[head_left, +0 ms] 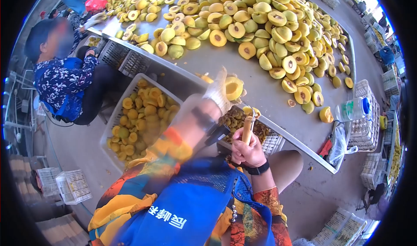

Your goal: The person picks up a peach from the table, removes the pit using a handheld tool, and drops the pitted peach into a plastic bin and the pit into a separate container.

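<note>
My left hand (220,90), in a pale glove, is over the near edge of the metal table (191,66), its fingers around a yellow peach half (234,88). More yellow fruit shows beside the glove. Lower and to the right, my right hand (248,151) is wrapped round the wooden handle of a pitting tool (247,131) with a metal end, held upright. A bit of yellow fruit overlaps the tool's tip. Below the table edge, a crate of brown pits and scraps (261,131) sits between my hands.
A large heap of peach halves (282,33), many with pits, covers the table's far side. A white crate of peach halves (104,137) stands at my left. Another person (65,77) sits beyond it. A plastic jar (354,110) and a clear bag (339,144) are at the right.
</note>
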`<state>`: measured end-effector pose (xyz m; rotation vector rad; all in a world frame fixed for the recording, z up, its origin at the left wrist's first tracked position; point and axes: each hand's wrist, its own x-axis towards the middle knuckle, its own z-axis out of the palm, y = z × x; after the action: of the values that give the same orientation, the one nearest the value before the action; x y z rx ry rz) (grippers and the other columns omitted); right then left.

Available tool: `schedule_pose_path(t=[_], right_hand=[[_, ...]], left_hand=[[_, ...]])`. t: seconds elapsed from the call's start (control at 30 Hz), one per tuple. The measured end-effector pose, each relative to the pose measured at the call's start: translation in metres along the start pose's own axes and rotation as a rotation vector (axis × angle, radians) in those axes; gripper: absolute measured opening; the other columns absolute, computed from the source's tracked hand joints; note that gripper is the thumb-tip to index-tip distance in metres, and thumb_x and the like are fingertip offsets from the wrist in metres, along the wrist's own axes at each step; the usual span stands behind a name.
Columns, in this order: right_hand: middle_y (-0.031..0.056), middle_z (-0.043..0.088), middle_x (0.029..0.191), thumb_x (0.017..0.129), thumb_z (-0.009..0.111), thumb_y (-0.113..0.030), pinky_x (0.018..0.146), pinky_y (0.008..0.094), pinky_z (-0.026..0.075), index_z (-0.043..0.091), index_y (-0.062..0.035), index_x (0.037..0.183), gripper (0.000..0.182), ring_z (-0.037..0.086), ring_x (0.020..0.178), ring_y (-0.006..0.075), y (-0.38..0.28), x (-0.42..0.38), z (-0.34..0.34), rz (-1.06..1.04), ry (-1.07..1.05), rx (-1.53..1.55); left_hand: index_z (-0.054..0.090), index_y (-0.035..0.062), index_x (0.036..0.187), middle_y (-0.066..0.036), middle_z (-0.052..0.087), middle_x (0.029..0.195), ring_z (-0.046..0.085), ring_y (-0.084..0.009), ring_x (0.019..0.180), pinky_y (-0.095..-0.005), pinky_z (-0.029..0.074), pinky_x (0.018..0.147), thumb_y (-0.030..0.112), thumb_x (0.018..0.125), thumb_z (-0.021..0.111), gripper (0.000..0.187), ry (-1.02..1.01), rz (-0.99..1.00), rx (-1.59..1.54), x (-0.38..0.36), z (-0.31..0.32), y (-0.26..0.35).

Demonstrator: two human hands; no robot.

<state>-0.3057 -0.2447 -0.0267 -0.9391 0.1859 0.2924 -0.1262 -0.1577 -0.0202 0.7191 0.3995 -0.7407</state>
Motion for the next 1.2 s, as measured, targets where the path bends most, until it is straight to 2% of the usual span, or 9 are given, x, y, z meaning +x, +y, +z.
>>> schedule_pose_path(t=[0.1, 0.2, 0.23, 0.37, 0.43, 0.57, 0.87, 0.97, 1.2], right_hand=[[0.0029, 0.044, 0.056, 0.084, 0.052, -0.006, 0.034, 0.0214, 0.035, 0.044, -0.0027, 0.099, 0.017, 0.039, 0.036, 0.0085, 0.005, 0.003, -0.01, 0.003, 0.127, -0.499], [0.0017, 0.046, 0.057, 0.085, 0.05, -0.007, 0.035, 0.0205, 0.035, 0.046, -0.002, 0.099, 0.015, 0.04, 0.038, 0.0066, 0.009, -0.003, -0.028, 0.093, 0.132, -0.117], [0.0097, 0.056, 0.062, 0.082, 0.054, -0.013, 0.041, 0.0304, 0.045, 0.048, 0.0007, 0.098, 0.022, 0.053, 0.043, 0.0183, 0.026, 0.0, -0.047, 0.063, 0.15, 0.072], [0.0252, 0.061, 0.077, 0.074, 0.06, -0.023, 0.066, 0.0434, 0.05, 0.05, 0.0022, 0.1, 0.037, 0.061, 0.07, 0.0383, 0.082, 0.014, -0.082, 0.256, 0.331, -1.481], [0.0281, 0.06, 0.078, 0.074, 0.061, -0.024, 0.072, 0.046, 0.048, 0.051, 0.0021, 0.099, 0.037, 0.06, 0.078, 0.0408, 0.067, 0.011, -0.067, 0.212, 0.359, -1.47], [0.0274, 0.059, 0.074, 0.075, 0.064, -0.024, 0.065, 0.0459, 0.047, 0.052, 0.0028, 0.094, 0.035, 0.059, 0.073, 0.0423, 0.036, 0.01, -0.033, 0.103, 0.463, -1.274], [0.0199, 0.059, 0.066, 0.075, 0.066, -0.026, 0.058, 0.0405, 0.047, 0.055, -0.0014, 0.092, 0.032, 0.06, 0.065, 0.0378, 0.008, -0.013, 0.006, -0.174, 0.506, -1.17], [0.0179, 0.059, 0.066, 0.075, 0.065, -0.025, 0.058, 0.0389, 0.048, 0.058, -0.0035, 0.094, 0.03, 0.062, 0.063, 0.0325, -0.01, -0.022, 0.012, -0.065, 0.627, -1.033], [0.0116, 0.058, 0.061, 0.076, 0.065, -0.025, 0.056, 0.034, 0.046, 0.06, -0.0052, 0.098, 0.03, 0.06, 0.057, 0.0245, -0.022, -0.024, 0.004, 0.004, 0.772, -0.936]], left_hand=[[0.053, 0.0079, 0.09, -0.009, 0.06, 0.075, 0.062, -0.0243, 0.062, -0.0341, 0.048, 0.046, 0.051, 0.087, 0.047, 0.044, -0.116, 0.179, 0.101, -0.031, -0.012, 0.024], [0.054, 0.0054, 0.088, -0.008, 0.061, 0.073, 0.062, -0.0198, 0.064, -0.0267, 0.048, 0.047, 0.045, 0.086, 0.052, 0.04, 0.026, 0.373, 0.2, -0.058, -0.045, 0.06], [0.056, 0.0045, 0.086, -0.008, 0.061, 0.072, 0.062, -0.0191, 0.064, -0.0258, 0.048, 0.049, 0.043, 0.086, 0.053, 0.039, 0.149, 0.457, 0.354, -0.067, -0.06, 0.072], [0.064, 0.0047, 0.081, -0.01, 0.065, 0.076, 0.062, -0.0251, 0.068, -0.0315, 0.048, 0.061, 0.041, 0.081, 0.06, 0.036, 0.642, 0.583, 1.257, -0.06, -0.169, 0.12], [0.066, 0.0091, 0.085, -0.01, 0.064, 0.082, 0.06, -0.0312, 0.076, -0.0388, 0.046, 0.072, 0.041, 0.075, 0.063, 0.034, 0.867, 0.624, 2.005, -0.074, -0.179, 0.121], [0.065, 0.0091, 0.085, -0.01, 0.063, 0.086, 0.059, -0.0303, 0.078, -0.039, 0.046, 0.071, 0.038, 0.075, 0.062, 0.031, 0.65, 1.208, 1.911, -0.048, -0.133, 0.134], [0.048, 0.0134, 0.115, -0.015, 0.062, 0.095, 0.06, -0.0323, 0.089, -0.0442, 0.047, 0.077, 0.033, 0.078, 0.059, 0.043, 0.392, 0.858, 2.101, 0.153, -0.005, 0.127], [0.025, 0.0164, 0.134, -0.019, 0.059, 0.098, 0.06, -0.0325, 0.095, -0.0405, 0.049, 0.076, 0.021, 0.08, 0.059, 0.065, 0.692, 0.517, 1.892, 0.158, 0.032, 0.105], [0.05, 0.0089, 0.105, -0.019, 0.06, 0.093, 0.059, -0.034, 0.09, -0.0392, 0.047, 0.076, 0.019, 0.072, 0.065, 0.038, 0.736, 0.726, 1.42, 0.158, 0.027, 0.103]])
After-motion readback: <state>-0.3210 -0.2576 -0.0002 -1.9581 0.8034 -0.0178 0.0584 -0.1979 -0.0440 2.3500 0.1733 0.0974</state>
